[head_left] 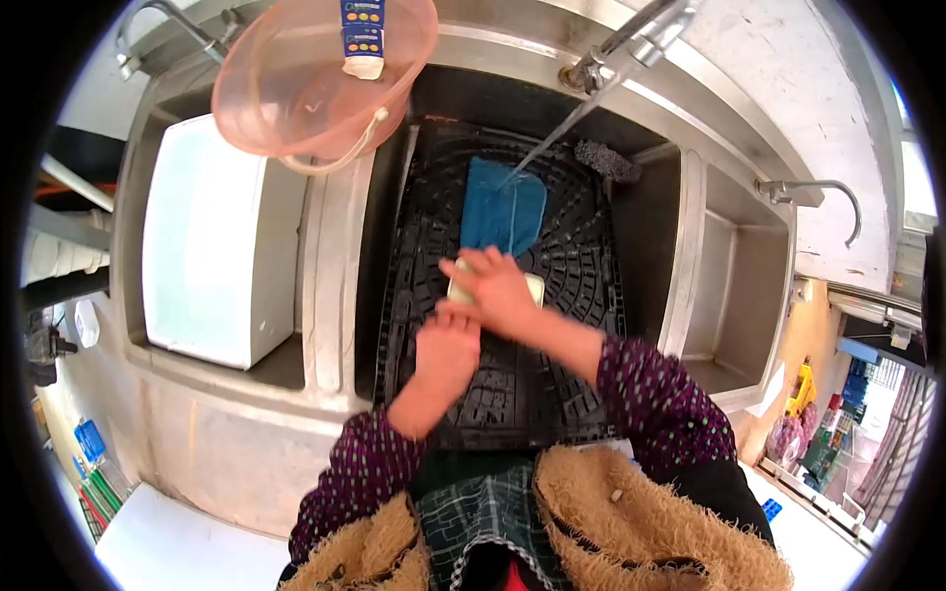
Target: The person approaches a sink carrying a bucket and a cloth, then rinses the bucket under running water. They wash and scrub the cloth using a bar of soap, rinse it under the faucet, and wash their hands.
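- White tub, left of the black tray, in the left basin; its wide pale face is turned up and its narrower side faces the tray.
- Pink bucket, beyond the tray's far left corner; its pale handle hangs down on the near side, toward the tray; a packet with a blue label shows within its outline.
- Left hand, over the left half of the tray; its fingers are curled in against the right hand, and I cannot tell whether they grip anything; a purple speckled sleeve covers the forearm.
- Pale block, over the middle of the tray, mostly covered by the right hand; only its ends show.
- Right hand, over the middle of the tray; its fingers are spread across the block's top; I cannot tell whether the thumb closes on it.
- Blue cloth, flat on the far half of the tray, just beyond the hands; a thin water stream falls onto it.
- Steel tap, beyond the tray's far right part.
- Dark grey scrubber, at the tray's far right corner.
- Right basin, right of the tray; a curved tap stands past it.
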Action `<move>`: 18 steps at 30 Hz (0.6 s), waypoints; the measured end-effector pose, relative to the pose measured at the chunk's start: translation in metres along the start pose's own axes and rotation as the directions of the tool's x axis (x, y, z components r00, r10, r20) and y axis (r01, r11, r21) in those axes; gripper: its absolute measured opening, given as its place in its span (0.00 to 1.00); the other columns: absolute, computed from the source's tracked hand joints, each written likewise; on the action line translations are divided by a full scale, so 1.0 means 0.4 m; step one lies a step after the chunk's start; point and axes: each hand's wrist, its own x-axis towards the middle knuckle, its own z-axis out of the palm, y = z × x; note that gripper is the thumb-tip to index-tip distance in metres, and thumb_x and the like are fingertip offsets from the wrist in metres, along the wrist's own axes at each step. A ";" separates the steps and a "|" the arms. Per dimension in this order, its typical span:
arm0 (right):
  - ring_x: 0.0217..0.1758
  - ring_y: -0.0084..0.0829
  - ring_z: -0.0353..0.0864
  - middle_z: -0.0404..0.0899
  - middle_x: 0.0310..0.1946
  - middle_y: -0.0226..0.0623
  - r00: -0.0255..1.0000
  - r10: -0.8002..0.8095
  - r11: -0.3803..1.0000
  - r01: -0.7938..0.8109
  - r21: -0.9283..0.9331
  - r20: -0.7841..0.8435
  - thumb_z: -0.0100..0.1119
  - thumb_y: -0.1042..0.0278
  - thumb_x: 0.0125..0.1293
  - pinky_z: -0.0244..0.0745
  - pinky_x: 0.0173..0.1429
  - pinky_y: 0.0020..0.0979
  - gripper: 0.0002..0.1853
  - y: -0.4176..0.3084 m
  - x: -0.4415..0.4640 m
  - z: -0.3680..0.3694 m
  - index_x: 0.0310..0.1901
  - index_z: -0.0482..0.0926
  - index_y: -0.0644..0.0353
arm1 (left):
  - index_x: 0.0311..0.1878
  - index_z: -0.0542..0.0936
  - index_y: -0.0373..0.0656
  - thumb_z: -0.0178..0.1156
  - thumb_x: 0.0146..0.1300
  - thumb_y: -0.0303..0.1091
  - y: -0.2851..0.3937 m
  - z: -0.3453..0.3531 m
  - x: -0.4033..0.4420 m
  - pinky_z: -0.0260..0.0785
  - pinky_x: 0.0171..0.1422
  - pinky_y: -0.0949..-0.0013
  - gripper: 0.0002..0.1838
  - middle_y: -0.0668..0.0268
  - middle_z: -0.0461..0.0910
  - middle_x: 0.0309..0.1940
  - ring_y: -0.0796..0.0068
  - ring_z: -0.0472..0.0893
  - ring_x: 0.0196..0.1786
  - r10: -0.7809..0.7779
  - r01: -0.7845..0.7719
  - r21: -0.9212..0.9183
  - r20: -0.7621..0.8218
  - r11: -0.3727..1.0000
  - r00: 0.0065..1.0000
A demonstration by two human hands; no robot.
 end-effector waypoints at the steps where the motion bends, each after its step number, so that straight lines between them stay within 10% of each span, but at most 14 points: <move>1: 0.47 0.47 0.78 0.81 0.44 0.44 0.999 -0.043 0.997 0.044 0.057 -0.022 0.67 0.43 0.53 0.74 0.52 0.43 0.28 0.021 0.007 0.012 0.53 0.81 0.50 | 0.38 0.80 0.37 0.56 0.50 0.31 -0.001 -0.007 -0.010 0.72 0.45 0.60 0.13 0.55 0.81 0.37 0.60 0.79 0.44 0.029 -0.029 -0.028 -0.007 0.999 1.000; 7: 0.48 0.46 0.78 0.79 0.42 0.44 0.986 0.151 0.978 -0.160 -0.131 -0.074 0.63 0.44 0.58 0.74 0.54 0.43 0.25 0.564 0.373 0.236 0.52 0.82 0.50 | 0.42 0.80 0.35 0.58 0.49 0.28 -0.007 -0.001 0.011 0.76 0.45 0.63 0.16 0.51 0.83 0.42 0.62 0.82 0.45 0.006 -0.005 -0.080 0.013 0.997 1.000; 12: 0.50 0.49 0.75 0.69 0.49 0.51 0.962 0.273 0.959 -0.274 0.076 0.022 0.62 0.39 0.56 0.72 0.54 0.49 0.29 0.310 0.225 0.054 0.52 0.79 0.51 | 0.43 0.81 0.31 0.59 0.49 0.31 -0.001 -0.002 0.014 0.75 0.48 0.61 0.17 0.45 0.82 0.44 0.57 0.82 0.45 0.042 -0.037 -0.098 0.055 0.994 0.998; 14: 0.51 0.49 0.75 0.71 0.46 0.50 0.999 -0.036 0.981 0.035 0.189 -0.001 0.69 0.40 0.48 0.72 0.54 0.49 0.32 0.123 0.098 -0.004 0.53 0.78 0.49 | 0.42 0.80 0.34 0.58 0.49 0.29 0.006 0.006 0.012 0.75 0.44 0.61 0.16 0.48 0.82 0.43 0.58 0.81 0.43 0.048 -0.047 -0.033 0.016 0.998 0.999; 18: 0.51 0.47 0.75 0.75 0.45 0.44 0.989 0.091 0.983 -0.108 0.147 0.118 0.66 0.44 0.55 0.71 0.55 0.44 0.28 0.261 0.200 0.107 0.52 0.81 0.53 | 0.45 0.80 0.32 0.57 0.48 0.30 0.007 0.008 0.008 0.75 0.44 0.60 0.19 0.45 0.81 0.46 0.56 0.81 0.45 0.052 -0.051 -0.018 0.065 0.999 0.997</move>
